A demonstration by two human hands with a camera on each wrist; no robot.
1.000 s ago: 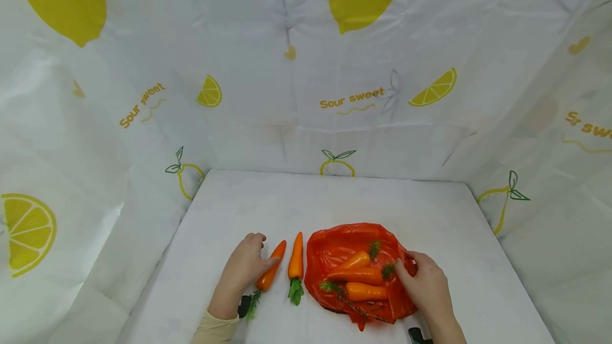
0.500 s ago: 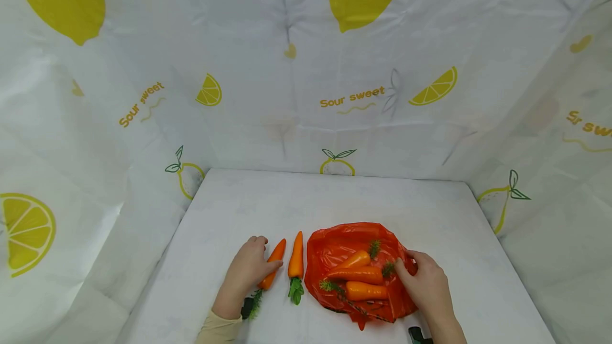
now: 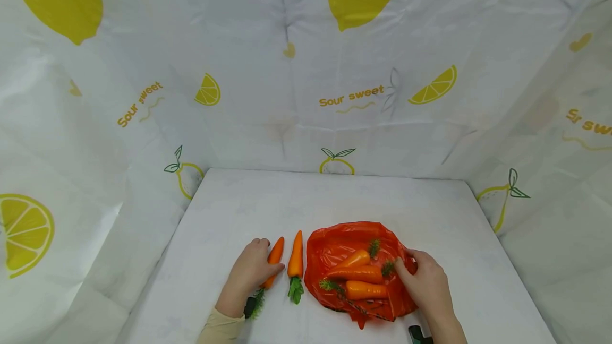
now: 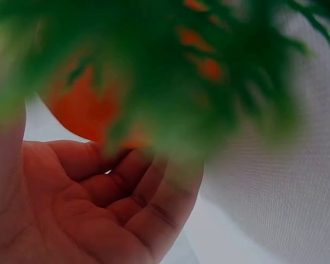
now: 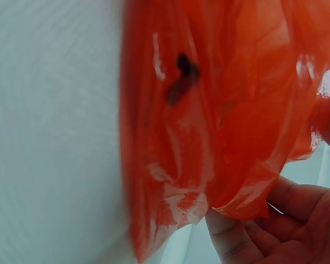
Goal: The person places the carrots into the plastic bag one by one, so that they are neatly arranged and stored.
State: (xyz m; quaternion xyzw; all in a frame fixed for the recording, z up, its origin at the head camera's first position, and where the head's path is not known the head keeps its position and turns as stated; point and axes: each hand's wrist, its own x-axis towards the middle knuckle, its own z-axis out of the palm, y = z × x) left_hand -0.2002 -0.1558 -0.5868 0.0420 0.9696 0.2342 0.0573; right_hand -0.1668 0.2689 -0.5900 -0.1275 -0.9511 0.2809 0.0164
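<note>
My left hand (image 3: 248, 269) is curled about an orange carrot (image 3: 275, 251) with feathery green leaves, its thumb across the near side. Those leaves (image 4: 154, 71) blur much of the left wrist view, where the curled fingers (image 4: 126, 187) meet the carrot's underside. To the right lies a second carrot (image 3: 296, 259) with a leafy green top, untouched. An open red plastic bag (image 3: 330, 243) is spread on the table with several carrots (image 3: 365, 291) in it. My right hand (image 3: 427, 283) grips the bag's right rim between thumb and fingers; the bag film (image 5: 236, 126) fills much of the right wrist view.
The white tabletop (image 3: 334, 200) extends behind the bag and carrots. White lemon-print sheeting (image 3: 248, 137) rises at the back and both sides. Dark wrist devices (image 3: 417, 334) show at both wrists.
My left hand has moved slightly right and closed in about the left carrot, whose leafy end has swung a little right. The right hand and bag have stayed put.
</note>
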